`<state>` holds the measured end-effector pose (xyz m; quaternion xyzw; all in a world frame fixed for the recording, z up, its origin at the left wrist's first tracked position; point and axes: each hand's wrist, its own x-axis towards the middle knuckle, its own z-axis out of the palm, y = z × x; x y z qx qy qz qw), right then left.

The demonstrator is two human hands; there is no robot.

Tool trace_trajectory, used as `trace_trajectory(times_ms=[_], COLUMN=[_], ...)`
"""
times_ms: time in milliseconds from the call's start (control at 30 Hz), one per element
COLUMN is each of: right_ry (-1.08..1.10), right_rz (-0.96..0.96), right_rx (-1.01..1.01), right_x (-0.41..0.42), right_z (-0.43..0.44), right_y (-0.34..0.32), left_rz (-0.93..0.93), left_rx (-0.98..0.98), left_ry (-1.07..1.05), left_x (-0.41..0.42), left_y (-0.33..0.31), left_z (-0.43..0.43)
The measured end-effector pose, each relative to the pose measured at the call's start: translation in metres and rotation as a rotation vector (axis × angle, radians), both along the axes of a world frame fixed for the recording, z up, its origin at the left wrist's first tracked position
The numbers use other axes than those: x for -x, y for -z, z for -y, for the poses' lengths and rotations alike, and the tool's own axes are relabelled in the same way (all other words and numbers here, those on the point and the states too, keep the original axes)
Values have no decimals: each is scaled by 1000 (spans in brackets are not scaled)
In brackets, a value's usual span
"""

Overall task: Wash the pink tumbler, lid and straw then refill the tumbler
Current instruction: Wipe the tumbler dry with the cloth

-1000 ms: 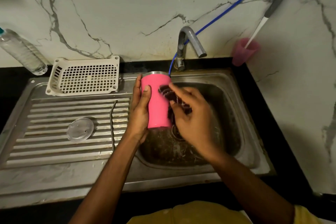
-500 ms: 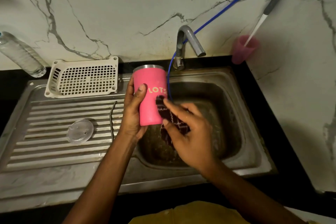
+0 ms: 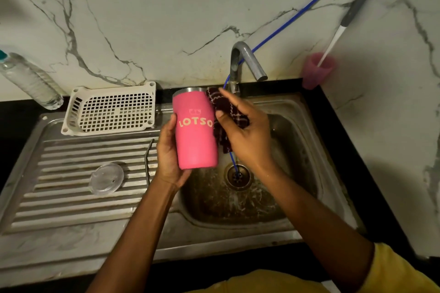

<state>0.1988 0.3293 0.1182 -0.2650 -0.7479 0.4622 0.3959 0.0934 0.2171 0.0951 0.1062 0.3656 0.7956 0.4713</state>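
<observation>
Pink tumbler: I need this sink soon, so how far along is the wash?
Done: the lid and straw are off, lying on the drainboard; whether washed, unclear. In hand: the left hand holds the pink tumbler over the sink while the right hand presses a dark cloth to its side. Left: rinsing, probably lid and straw, then refilling.

We look down on a steel sink (image 3: 302, 150) let into a black counter (image 3: 340, 145), under veined marble.
White marble wall (image 3: 166, 7) with grey veins rises behind and turns a corner on our right; a ribbed drainboard (image 3: 59, 202) lies left of the basin, a curved faucet (image 3: 248, 59) stands at the back edge, and a blue hose (image 3: 297, 12) slants down the wall to the drain (image 3: 238, 176). The light is dim.
</observation>
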Motion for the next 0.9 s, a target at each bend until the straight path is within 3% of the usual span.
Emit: trace_trajectory(times_ms=[100,167,233,300,433,633,767,900], right_ry=[66,100,135,156,118,68,-42,53], right_rz=[-44,-38,-34,-40,-19,2,71,43], right_rx=[-26,-41,-33,-24,-37,-6,-57,-78], right_x=[-14,-23,-29,-35,-42,-47,-58,-40], right_z=[17,27,31,33,44,60,77,48], right_y=[12,20,27,31,37,48,65,51], left_rz=[-307,-592,-749,-733,-446,-476,-429,-345], left_rx=[237,289,285,303,325,514,524,473], left_ry=[-140,-258,-239,-175,-50,-95,-161,-135], left_x=[1,1,-1,0,-3,-4,-3,-2], left_y=[7,11,12,11,7,16,15,13], left_z=[-2,0,1,0,-8,-10,-14,-10])
